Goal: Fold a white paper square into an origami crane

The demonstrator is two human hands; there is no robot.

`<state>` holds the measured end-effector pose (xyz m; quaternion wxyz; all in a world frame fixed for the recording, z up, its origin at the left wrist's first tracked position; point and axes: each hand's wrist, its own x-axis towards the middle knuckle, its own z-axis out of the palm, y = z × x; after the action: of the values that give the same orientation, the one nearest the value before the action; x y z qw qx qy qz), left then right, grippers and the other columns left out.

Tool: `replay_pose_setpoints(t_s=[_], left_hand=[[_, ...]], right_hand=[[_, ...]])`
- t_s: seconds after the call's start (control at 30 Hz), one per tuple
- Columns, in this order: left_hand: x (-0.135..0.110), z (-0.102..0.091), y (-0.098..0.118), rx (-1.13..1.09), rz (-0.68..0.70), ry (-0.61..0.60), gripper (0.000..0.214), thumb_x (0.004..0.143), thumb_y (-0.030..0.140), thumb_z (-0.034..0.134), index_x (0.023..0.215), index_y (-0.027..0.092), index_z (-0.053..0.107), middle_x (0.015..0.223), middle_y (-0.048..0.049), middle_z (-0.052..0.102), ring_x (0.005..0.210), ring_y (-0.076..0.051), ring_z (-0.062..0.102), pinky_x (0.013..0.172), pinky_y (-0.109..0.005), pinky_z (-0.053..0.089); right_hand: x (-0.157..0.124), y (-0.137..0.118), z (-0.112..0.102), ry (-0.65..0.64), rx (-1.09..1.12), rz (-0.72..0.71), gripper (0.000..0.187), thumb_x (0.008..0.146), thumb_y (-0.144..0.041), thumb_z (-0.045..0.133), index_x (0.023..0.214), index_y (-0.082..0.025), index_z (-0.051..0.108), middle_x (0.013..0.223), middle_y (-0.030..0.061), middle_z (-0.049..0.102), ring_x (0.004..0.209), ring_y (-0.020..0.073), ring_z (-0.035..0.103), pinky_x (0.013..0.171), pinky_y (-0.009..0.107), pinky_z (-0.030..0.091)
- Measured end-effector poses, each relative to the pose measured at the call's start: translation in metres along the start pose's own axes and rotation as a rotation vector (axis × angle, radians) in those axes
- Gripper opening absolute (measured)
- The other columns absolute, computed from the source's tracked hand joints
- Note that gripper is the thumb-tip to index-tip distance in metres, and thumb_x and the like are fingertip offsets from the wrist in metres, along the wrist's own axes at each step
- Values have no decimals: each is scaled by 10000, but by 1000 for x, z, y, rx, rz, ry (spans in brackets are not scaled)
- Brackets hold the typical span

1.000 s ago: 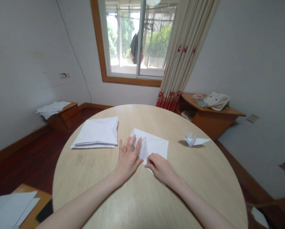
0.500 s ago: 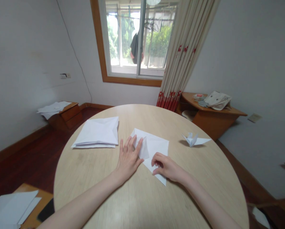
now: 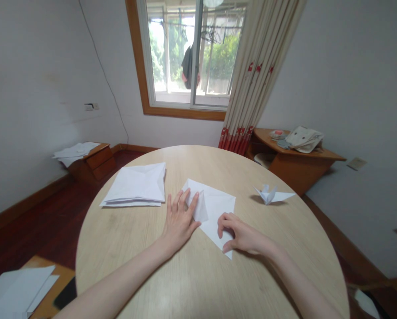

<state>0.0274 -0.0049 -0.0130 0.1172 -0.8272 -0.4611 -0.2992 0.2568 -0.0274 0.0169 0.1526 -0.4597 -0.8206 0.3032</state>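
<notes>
A white sheet of folded paper (image 3: 216, 206) lies on the round table, with a raised triangular flap on its left part. My left hand (image 3: 180, 217) rests flat on that flap and the left edge, fingers spread, pressing on the paper. Over the lower right part of the sheet is my right hand (image 3: 233, 232), its fingers curled and the thumb apart from them. The thumb tip is close to the paper's bottom corner; whether it touches I cannot tell. A folded paper crane (image 3: 268, 195) stands to the right of the sheet.
Left of the hands sits a stack of folded white paper (image 3: 137, 184) on the round table (image 3: 198, 283). Loose sheets (image 3: 19, 288) lie on a low wooden surface at lower left. A corner desk (image 3: 305, 170) carrying a cloth bag (image 3: 305, 138) stands beyond, beside the curtain (image 3: 251, 88).
My right hand has slid slightly right and toward me, to the sheet's bottom corner, its thumb spreading from the fingers. My left hand and the paper have stayed in place.
</notes>
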Motion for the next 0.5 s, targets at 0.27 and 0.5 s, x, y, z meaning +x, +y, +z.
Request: replay_pose_setpoints(t_s=[0.27, 0.5], left_hand=[[-1, -1, 0, -6, 1, -5, 783, 830, 347, 658, 1476, 214, 235, 1478, -168, 301, 1379, -342, 237, 1123, -590, 105], [-1, -1, 0, -9, 4, 0, 773, 841, 345, 641, 1481, 218, 226, 1483, -165, 298, 1380, -344, 238, 1119, -596, 118]], right_hand=[[-4, -1, -6, -97, 46, 53, 305, 589, -124, 811, 777, -219, 590, 1054, 19, 504, 1006, 217, 468, 866, 335, 396], [-5, -6, -9, -150, 70, 103, 361, 539, -144, 844, 788, -208, 591, 1082, 21, 478, 1043, 215, 450, 895, 321, 391]])
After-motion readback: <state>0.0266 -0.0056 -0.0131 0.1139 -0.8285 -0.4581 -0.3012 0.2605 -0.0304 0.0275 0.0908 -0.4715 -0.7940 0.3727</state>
